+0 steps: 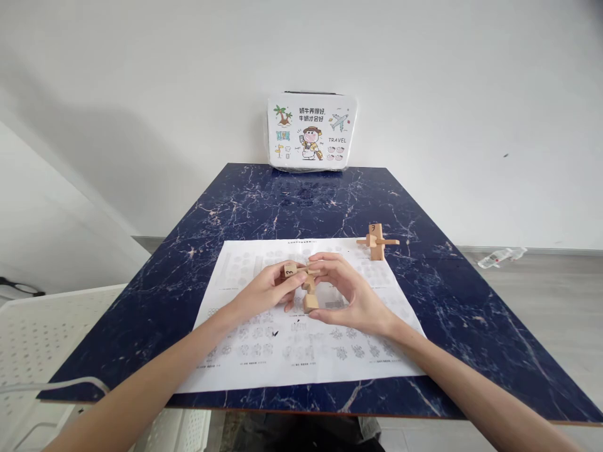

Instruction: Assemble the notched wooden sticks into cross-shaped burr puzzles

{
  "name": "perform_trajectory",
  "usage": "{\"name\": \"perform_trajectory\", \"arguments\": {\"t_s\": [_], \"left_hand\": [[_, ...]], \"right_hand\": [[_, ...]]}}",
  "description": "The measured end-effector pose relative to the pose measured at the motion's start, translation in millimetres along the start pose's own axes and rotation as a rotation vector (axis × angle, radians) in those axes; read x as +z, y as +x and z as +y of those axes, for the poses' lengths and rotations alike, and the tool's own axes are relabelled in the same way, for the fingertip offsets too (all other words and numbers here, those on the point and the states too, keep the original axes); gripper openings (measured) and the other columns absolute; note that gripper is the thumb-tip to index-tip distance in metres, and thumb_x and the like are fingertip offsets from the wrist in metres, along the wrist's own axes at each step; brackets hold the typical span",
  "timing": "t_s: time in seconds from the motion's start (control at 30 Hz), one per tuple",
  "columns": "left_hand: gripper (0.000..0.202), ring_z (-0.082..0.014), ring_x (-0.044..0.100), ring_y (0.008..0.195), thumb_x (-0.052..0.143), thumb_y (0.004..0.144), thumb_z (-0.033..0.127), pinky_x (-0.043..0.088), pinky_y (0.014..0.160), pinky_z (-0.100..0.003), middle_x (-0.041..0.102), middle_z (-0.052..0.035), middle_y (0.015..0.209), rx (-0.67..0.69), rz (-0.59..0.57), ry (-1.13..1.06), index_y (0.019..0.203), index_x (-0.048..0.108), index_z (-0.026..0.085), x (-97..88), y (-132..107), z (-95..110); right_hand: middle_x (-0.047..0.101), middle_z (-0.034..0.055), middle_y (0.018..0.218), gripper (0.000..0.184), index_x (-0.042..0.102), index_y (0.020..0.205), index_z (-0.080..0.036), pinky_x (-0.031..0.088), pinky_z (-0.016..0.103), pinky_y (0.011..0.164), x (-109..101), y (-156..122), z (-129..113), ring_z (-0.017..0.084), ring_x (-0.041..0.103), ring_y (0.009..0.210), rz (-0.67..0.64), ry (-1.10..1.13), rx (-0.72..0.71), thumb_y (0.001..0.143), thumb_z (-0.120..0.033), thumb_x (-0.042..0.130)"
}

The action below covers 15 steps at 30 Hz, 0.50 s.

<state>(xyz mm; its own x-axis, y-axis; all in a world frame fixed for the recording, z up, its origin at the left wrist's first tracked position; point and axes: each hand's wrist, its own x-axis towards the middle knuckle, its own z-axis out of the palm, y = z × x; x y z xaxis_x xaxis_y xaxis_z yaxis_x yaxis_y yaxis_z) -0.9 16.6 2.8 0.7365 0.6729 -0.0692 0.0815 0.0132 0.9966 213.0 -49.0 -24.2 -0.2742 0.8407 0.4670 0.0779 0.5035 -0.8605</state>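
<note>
Over the printed sheet (264, 370), my left hand (271, 287) is closed on light wooden puzzle pieces (309, 302); one end carries a black mark like a 3. My right hand (355, 298) curves around the same pieces from the other side, its thumb near the lower block and its fingertips at the top. Fingers hide how the pieces fit together. Beyond the right hand, a second group of crossed wooden pieces (377, 250), also marked in black, lies at the sheet's upper right corner.
The dark blue marbled table (301, 213) bears the sheet. A white cartoon-printed case (312, 132) stands against the wall at the back. To the left is a white perforated plastic surface (51, 333) with a cable (61, 383). A clear plastic item (502, 257) lies on the floor at right.
</note>
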Motion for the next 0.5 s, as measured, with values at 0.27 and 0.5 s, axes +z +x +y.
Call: {"name": "perform_trajectory", "arguments": {"t_s": [0.27,0.5], "left_hand": [[0.044,-0.0137,0.059,0.064,0.057,0.101,0.059,0.048,0.064,-0.029,0.062,-0.0013,0.076,-0.010,-0.156,0.067,0.100,0.069,0.017,-3.9,0.6,-1.2],[0.032,-0.0174,0.069,0.078,0.072,0.095,0.047,0.056,0.073,-0.032,0.073,-0.0083,0.097,-0.051,-0.220,-0.042,0.104,0.074,0.017,-4.5,0.2,0.4]], "right_hand": [[0.048,0.0098,0.148,0.060,0.060,0.136,-0.035,0.059,0.056,0.104,-1.1,-0.9,-3.6,0.034,0.057,0.132,0.154,-0.246,-0.070,0.082,-0.034,0.087],[0.048,0.0093,0.148,0.060,0.060,0.137,-0.035,0.057,0.057,0.109,1.2,0.8,-8.0,0.033,0.052,0.138,0.174,-0.248,-0.109,0.083,-0.029,0.086]]}}
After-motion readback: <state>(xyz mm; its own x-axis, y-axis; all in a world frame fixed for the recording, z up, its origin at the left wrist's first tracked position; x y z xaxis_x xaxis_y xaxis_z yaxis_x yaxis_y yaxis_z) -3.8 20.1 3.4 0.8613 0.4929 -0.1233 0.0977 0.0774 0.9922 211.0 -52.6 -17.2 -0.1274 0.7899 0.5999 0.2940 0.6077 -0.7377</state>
